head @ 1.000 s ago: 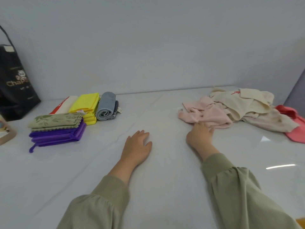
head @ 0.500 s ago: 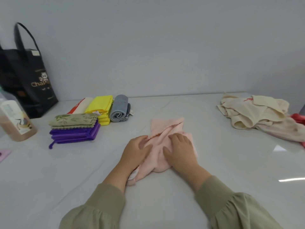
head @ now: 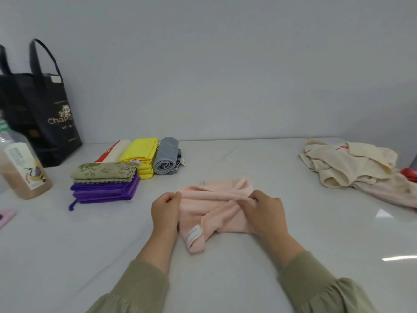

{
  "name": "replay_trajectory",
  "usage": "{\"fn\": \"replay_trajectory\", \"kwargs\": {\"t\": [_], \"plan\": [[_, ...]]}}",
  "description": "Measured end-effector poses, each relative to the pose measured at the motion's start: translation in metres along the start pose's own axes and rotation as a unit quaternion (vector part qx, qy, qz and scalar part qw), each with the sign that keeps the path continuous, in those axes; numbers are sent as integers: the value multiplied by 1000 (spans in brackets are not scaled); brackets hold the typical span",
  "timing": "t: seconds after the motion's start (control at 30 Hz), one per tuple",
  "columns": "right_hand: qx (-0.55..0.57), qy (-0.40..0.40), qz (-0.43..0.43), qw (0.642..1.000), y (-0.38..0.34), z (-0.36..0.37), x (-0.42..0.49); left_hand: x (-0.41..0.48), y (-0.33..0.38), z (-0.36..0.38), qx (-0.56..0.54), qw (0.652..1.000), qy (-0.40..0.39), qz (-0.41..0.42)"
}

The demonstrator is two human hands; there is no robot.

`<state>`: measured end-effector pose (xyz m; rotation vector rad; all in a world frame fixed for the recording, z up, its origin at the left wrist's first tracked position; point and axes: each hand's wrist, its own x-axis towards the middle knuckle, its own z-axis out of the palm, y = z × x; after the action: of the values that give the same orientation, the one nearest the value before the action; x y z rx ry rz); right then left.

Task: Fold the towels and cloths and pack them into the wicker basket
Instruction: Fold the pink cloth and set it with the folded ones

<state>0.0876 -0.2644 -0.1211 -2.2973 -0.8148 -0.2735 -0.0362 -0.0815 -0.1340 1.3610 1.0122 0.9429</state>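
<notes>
Since the earlier frame, both hands have gone from lying flat on the towel point(head: 225, 213) to pinching it. The left hand point(head: 165, 210) grasps the towel's left end between thumb and curled fingers. The right hand point(head: 265, 213) grasps the right end in the same manner. A raised fold runs between the two hands.

The towel is pink and lies on the table point(head: 225, 279) at centre, directly in front of the person. Its near corner carries a white label point(head: 193, 236) and lies flat on the table between the wrists.

Folded items sit to the left, well apart from the towel:
- a green cloth point(head: 103, 170) on top of a purple stack point(head: 106, 193);
- a yellow stack point(head: 142, 152) just behind them;
- a grey roll point(head: 167, 159) touching the yellow stack on its right;
- a cream cloth point(head: 116, 151) with a red mark, left of the yellow stack.

An unfolded cream pile point(head: 352, 166) lies at far right, with a red cloth point(head: 409, 173) at the frame edge behind it. A black bag point(head: 42, 114) stands against the wall at far left, with a bottle point(head: 22, 168) in front of it.
</notes>
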Motion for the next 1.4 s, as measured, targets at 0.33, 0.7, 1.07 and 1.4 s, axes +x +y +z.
{"fn": "replay_trajectory", "kwargs": {"t": [0.33, 0.7, 1.07, 1.4], "plan": [[252, -130, 96, 954, 0, -7, 6, -2, 0, -7, 264, 939, 16, 221], [-48, -144, -51, 987, 1, 14, 11, -16, 9, 8, 405, 881, -132, 206], [431, -338, 105, 830, 20, -30, 19, 6, 20, -12, -174, 980, -28, -96], [562, -358, 92, 740, 36, -43, 28, 11, 22, -13, -188, 981, 53, -2]]}}
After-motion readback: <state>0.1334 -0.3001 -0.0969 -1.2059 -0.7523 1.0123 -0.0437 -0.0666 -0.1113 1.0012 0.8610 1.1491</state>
